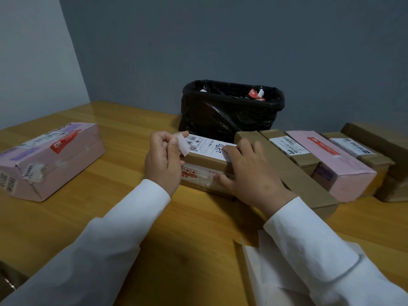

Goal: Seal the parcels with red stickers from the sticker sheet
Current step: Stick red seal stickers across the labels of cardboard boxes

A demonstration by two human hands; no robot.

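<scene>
The right sleeve (309, 250) hides most of the sticker sheet (249, 259) on the counter (187, 228). The left hand (163, 160) pinches a curled white strip (183, 144). The right hand (249, 173) rests with fingers (234, 150) straight on the brown parcel (205, 164) at centre.

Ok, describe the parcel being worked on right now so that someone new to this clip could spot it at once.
Find the black bin bag at the back of the wooden table; the brown cardboard parcel lies directly in front of it, between both hands. Unlike the row of boxes to its right, its white label bears handwritten black digits, and red print runs along its near side.
</scene>
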